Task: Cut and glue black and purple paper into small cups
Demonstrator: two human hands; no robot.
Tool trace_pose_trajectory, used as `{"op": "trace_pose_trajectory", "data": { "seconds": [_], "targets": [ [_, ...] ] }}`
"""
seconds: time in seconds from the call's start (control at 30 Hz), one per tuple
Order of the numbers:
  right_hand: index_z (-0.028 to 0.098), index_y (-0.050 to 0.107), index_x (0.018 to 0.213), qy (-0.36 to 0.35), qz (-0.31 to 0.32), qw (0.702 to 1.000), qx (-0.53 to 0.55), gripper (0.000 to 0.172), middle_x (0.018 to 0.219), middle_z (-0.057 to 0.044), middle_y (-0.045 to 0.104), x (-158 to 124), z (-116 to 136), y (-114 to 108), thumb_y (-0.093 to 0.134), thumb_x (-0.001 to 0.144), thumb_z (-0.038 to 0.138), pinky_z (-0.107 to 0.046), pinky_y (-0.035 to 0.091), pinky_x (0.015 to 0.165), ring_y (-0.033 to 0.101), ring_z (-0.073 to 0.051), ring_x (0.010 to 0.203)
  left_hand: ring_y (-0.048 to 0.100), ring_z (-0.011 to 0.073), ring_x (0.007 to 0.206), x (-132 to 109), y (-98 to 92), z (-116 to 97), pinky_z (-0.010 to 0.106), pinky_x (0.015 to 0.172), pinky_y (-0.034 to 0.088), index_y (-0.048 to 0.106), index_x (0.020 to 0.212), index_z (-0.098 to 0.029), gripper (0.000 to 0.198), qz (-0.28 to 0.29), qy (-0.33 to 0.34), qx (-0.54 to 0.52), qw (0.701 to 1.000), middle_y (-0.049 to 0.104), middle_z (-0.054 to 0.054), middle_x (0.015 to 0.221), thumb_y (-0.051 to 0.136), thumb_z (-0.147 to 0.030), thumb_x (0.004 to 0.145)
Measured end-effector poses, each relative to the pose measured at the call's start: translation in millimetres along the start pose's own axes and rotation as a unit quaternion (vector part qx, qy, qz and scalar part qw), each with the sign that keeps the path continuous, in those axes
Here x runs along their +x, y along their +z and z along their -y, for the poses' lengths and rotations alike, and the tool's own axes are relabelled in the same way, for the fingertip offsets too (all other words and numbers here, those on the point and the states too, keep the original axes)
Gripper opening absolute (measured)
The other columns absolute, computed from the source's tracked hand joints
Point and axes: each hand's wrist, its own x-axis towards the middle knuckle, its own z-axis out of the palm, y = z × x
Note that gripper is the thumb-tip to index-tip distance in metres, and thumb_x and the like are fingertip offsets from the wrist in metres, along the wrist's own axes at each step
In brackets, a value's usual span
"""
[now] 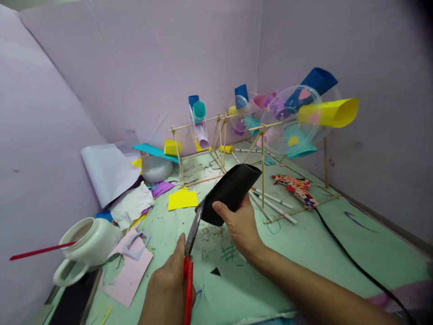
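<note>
My right hand (243,228) grips a rolled tube of black paper (228,187), its thumb lying across the near side. In my left hand (167,282) is a pair of scissors (190,266) with red handles; the fingers wrap round the grips. The blades point up and away, and they meet the left edge of the black tube. How far the blades are parted is hard to make out. Below the tube, a small black paper triangle (215,271) lies on the green tabletop (246,289).
Behind stands a wooden-stick frame (263,171) bearing clear discs with coloured paper tubes (329,113). A patterned glue gun (297,187) trails a black cord (358,268) at right. At left are a white teapot-like vessel (91,239), pink paper (131,271), crumpled white paper (131,205) and yellow paper (182,199).
</note>
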Motion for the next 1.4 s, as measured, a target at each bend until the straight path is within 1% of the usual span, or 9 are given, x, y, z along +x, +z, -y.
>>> {"op": "trace_pose_trajectory", "data": {
  "seconds": [0.3, 0.57, 0.83, 0.93, 1.0, 1.07, 1.2, 1.3, 1.4],
  "targets": [
    [0.020, 0.050, 0.110, 0.012, 0.039, 0.996, 0.078, 0.056, 0.100, -0.005, 0.065, 7, -17, -4, 0.075, 0.061, 0.034, -0.038, 0.047, 0.085, 0.061, -0.021, 0.090, 0.052, 0.0133, 0.037, 12, -13.7, -14, 0.021, 0.042, 0.043, 0.062, 0.105, -0.016, 0.041, -0.003, -0.089, -0.096, 0.991, 0.055, -0.004, 0.043, 0.040, -0.042, 0.083],
    [0.016, 0.059, 0.091, 0.210, 0.151, 0.946, 0.196, 0.056, 0.089, -0.007, 0.068, 14, -9, -3, 0.076, 0.053, 0.053, -0.037, 0.051, 0.077, 0.063, -0.024, 0.084, 0.063, 0.0283, 0.091, 72, -31.1, 41, 0.034, 0.073, 0.047, 0.056, 0.113, -0.015, 0.046, 0.045, -0.177, 0.143, 0.973, 0.068, 0.014, 0.098, 0.042, -0.044, 0.080],
    [0.014, 0.064, 0.085, 0.358, 0.217, 0.886, 0.201, 0.064, 0.072, -0.002, 0.067, 13, -18, -6, 0.075, 0.043, 0.062, -0.026, 0.051, 0.065, 0.062, -0.015, 0.063, 0.062, 0.0363, 0.087, 92, -9.7, 55, 0.043, 0.066, 0.046, 0.058, 0.105, -0.011, 0.035, 0.029, -0.185, 0.202, 0.961, 0.066, 0.020, 0.090, 0.040, -0.026, 0.079],
    [0.013, 0.065, 0.085, 0.374, 0.251, 0.874, 0.183, 0.066, 0.071, -0.003, 0.067, 12, -22, -7, 0.071, 0.045, 0.065, -0.024, 0.048, 0.061, 0.061, -0.014, 0.061, 0.059, 0.0271, 0.094, 86, -16.7, 40, 0.036, 0.071, 0.047, 0.042, 0.127, -0.018, 0.048, -0.054, -0.123, 0.096, 0.986, 0.060, 0.014, 0.109, 0.044, -0.023, 0.079],
    [0.013, 0.065, 0.090, 0.382, 0.276, 0.865, 0.174, 0.068, 0.071, -0.003, 0.067, 11, -23, -8, 0.070, 0.047, 0.065, -0.023, 0.047, 0.061, 0.061, -0.014, 0.063, 0.061, 0.0177, 0.074, 82, -21.6, 28, 0.028, 0.061, 0.049, 0.033, 0.133, -0.022, 0.061, -0.025, -0.032, -0.093, 0.995, 0.064, 0.008, 0.099, 0.052, -0.023, 0.076],
    [0.012, 0.066, 0.089, 0.389, 0.292, 0.859, 0.159, 0.067, 0.073, -0.004, 0.067, 10, -24, -9, 0.071, 0.047, 0.064, -0.023, 0.046, 0.062, 0.061, -0.014, 0.064, 0.058, 0.0123, 0.060, 81, -23.1, 19, 0.024, 0.056, 0.048, 0.046, 0.123, -0.022, 0.051, 0.024, 0.038, -0.203, 0.978, 0.065, 0.003, 0.085, 0.057, -0.020, 0.073],
    [0.010, 0.066, 0.079, 0.422, 0.304, 0.849, 0.093, 0.058, 0.069, -0.004, 0.066, 11, -30, -13, 0.074, 0.049, 0.059, -0.021, 0.045, 0.059, 0.059, -0.012, 0.060, 0.058, 0.0118, 0.062, 89, -17.7, 19, 0.023, 0.060, 0.045, 0.062, 0.073, -0.018, 0.010, -0.007, 0.141, -0.225, 0.964, 0.064, 0.001, 0.068, 0.055, -0.014, 0.077],
    [0.011, 0.065, 0.076, 0.463, 0.306, 0.830, 0.060, 0.047, 0.064, -0.003, 0.065, 14, -31, -14, 0.077, 0.054, 0.051, -0.021, 0.045, 0.057, 0.059, -0.012, 0.057, 0.057, 0.0123, 0.064, 95, -17.3, 26, 0.023, 0.060, 0.044, 0.061, 0.074, -0.016, 0.013, -0.044, 0.228, -0.203, 0.951, 0.062, 0.003, 0.068, 0.051, -0.010, 0.079],
    [0.011, 0.065, 0.073, 0.498, 0.316, 0.805, 0.067, 0.043, 0.065, -0.003, 0.065, 16, -28, -15, 0.076, 0.056, 0.049, -0.021, 0.046, 0.059, 0.059, -0.012, 0.058, 0.058, 0.0138, 0.074, 93, -24.5, 26, 0.025, 0.065, 0.045, 0.061, 0.087, -0.016, 0.017, -0.010, 0.273, -0.201, 0.941, 0.063, 0.005, 0.078, 0.048, -0.008, 0.080]
  ]
}}
